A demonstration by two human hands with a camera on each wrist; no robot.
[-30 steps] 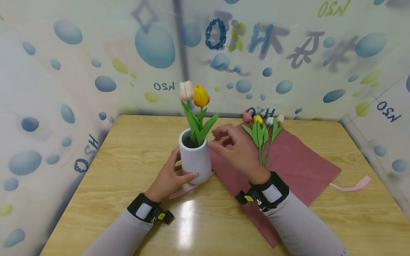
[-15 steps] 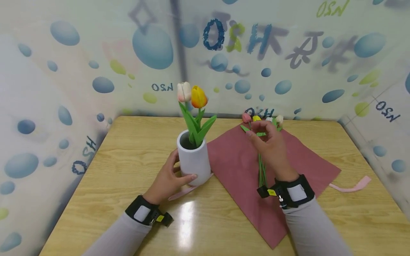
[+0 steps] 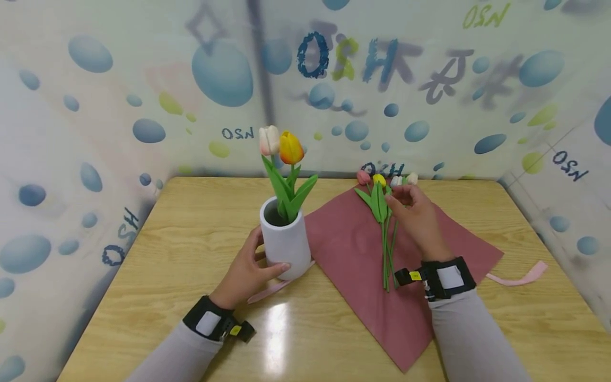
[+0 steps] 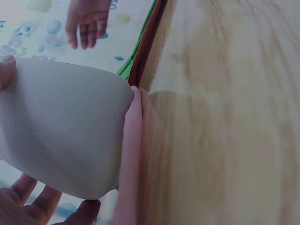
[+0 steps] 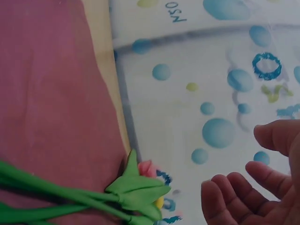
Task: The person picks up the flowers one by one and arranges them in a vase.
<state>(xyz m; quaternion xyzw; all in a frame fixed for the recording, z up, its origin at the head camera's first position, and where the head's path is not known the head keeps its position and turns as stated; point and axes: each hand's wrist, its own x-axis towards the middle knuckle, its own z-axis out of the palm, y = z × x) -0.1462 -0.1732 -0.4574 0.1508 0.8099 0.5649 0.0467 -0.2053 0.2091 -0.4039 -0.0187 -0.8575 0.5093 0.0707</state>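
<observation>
My left hand (image 3: 241, 270) grips a white vase (image 3: 286, 249) low on its side, thumb across the front. In the left wrist view, fingers wrap the vase (image 4: 61, 126) from both sides. A pale pink tulip (image 3: 269, 140) and an orange-yellow tulip (image 3: 291, 148) stand in the vase with green leaves. To the right, my right hand (image 3: 422, 223) hovers over artificial tulips (image 3: 380, 204) lying on dark pink wrapping paper (image 3: 348, 249). Their heads are pink, yellow, pale blue and cream. In the right wrist view, the fingers of that hand (image 5: 253, 197) are loosely bent, holding nothing, beside the leaves (image 5: 140, 192).
A pink ribbon passes by the vase's base, its end (image 3: 269, 292) on the wooden table (image 3: 200, 223). The ribbon's other end (image 3: 522, 275) lies right of the paper. A wall (image 3: 167, 79) printed with blue bubbles stands close behind the table.
My right hand has moved away from the vase to the right, over the tulips on the paper. The left hand stays on the vase, and the two tulips remain in it.
</observation>
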